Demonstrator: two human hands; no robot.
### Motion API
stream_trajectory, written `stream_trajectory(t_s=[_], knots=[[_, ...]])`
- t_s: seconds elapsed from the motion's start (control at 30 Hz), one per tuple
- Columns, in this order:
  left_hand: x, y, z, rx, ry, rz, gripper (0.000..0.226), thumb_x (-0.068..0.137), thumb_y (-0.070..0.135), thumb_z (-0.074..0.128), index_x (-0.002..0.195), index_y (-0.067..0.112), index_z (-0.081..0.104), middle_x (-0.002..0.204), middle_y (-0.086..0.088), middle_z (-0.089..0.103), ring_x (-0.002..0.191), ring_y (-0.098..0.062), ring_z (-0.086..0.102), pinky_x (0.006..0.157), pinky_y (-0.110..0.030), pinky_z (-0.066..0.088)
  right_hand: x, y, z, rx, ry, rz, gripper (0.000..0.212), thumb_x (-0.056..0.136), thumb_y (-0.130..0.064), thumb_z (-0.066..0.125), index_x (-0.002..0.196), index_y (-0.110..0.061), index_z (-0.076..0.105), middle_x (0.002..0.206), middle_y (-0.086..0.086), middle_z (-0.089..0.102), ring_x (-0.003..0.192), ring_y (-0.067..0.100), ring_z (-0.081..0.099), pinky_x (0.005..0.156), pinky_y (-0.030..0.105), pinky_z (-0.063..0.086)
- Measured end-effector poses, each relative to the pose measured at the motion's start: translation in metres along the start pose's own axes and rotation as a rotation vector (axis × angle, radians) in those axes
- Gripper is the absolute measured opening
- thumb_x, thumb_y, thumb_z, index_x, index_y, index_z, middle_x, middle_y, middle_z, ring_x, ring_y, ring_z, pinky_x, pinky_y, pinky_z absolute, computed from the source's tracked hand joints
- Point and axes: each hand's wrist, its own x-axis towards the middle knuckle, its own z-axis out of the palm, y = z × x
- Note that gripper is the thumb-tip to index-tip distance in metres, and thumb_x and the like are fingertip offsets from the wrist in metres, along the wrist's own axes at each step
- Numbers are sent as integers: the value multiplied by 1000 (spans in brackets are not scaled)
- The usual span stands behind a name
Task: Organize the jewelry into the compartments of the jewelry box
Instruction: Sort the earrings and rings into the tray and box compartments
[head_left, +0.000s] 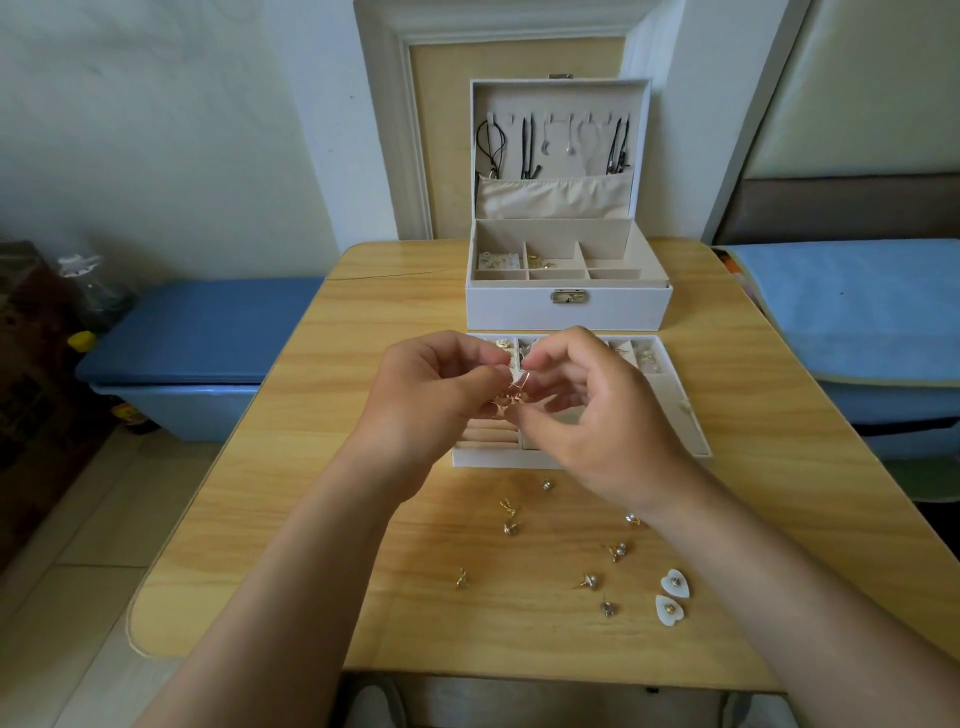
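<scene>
Reaching in from the near edge, your bare forearms cross a light wood-grain table (249, 519) that stands on a pale tiled floor (78, 597). Loose earrings lie scattered on the table below your wrists: several small gold studs (589, 580) and, to the right, two white heart-shaped earrings (674, 582) just beside each other.

Past them, your left hand (431, 395) and right hand (587, 410) meet over a white divider tray (696, 431). Both hands curl inward with fingertips facing. The grip of each is closed on one gold earring (511, 397), pinched between thumb and fingers and held above the tray. Exactly how the fingers sit on it is too small to tell.

Under your left hand the tray shows padded ring rolls (485, 439), and its far row of small compartments holds more small pieces. Just beyond the tray stands the white jewelry box (566, 312) with its latch toward you. Gold pieces lie in its left and middle compartments. Its upright lid (641, 156) is hung with necklaces (527, 148) above a gathered pouch (550, 197).

Behind the box is a pale panelled door (441, 130) in a white wall. A blue storage bin (197, 343) sits to the left of the table, and a blue mat (852, 306) lies to the right.
</scene>
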Motion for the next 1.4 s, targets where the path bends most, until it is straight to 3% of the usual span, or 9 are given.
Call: stream_trajectory(t_s=[0.1,0.3,0.47,0.57,0.63,0.77,0.93,1.1,1.4], knots=[[5,0,-2,35,1,-5,6,84,-5,70,87,0,70,74,-13,70,70,-22,65,73,-38,57,5,4,6,-43,62,-46,27,79,-16,78,98,-24,61,86,-7,70,87,15,69,75,43,56],[15,0,-6,60,-16,-25,7,84,-5,70,86,1,70,74,-13,68,67,-20,63,66,-30,55,12,8,8,-159,166,-162,14,81,0,73,90,-11,69,81,-9,69,78,9,67,72,27,55],[28,-2,-6,72,-42,-60,10,84,-8,68,85,2,70,76,-17,68,69,-24,63,67,-33,57,21,18,2,-363,177,-306,11,81,0,71,87,-9,72,81,-6,68,75,3,61,70,24,53],[36,-1,-5,60,-48,-80,8,85,-8,67,86,0,69,75,-16,68,69,-25,65,68,-32,59,28,22,-1,-435,149,-355,9,81,1,68,85,-7,70,77,-1,66,70,12,60,65,28,51],[42,-1,-7,54,-20,-88,6,86,-8,66,90,-4,67,74,-16,67,68,-23,67,69,-35,61,35,24,-2,-398,150,-271,11,78,3,67,80,-8,67,71,-1,63,63,14,58,59,31,49],[54,-5,-16,190,60,-72,8,87,-5,65,92,1,67,74,-14,67,63,-17,67,63,-35,59,56,32,-4,-190,52,106,19,79,0,67,74,-18,68,65,0,64,59,13,56,57,31,47],[63,-13,-20,345,61,-74,12,84,1,68,87,12,68,75,-13,71,63,-16,64,64,-33,55,75,33,-9,-145,-96,262,25,79,1,71,72,-22,73,59,-14,64,52,0,54,56,21,46],[70,-19,-25,443,73,-45,8,83,10,73,82,17,69,76,-10,71,65,-17,63,69,-42,58,85,35,-9,-254,-208,226,23,79,-1,71,77,-24,76,75,-2,73,68,11,67,66,30,57],[70,-20,-29,551,73,23,5,86,16,73,83,19,75,76,5,71,72,-9,66,65,-25,55,87,35,2,-434,-280,32,25,86,-3,70,85,-27,73,87,-15,64,77,-1,60,70,12,45]])
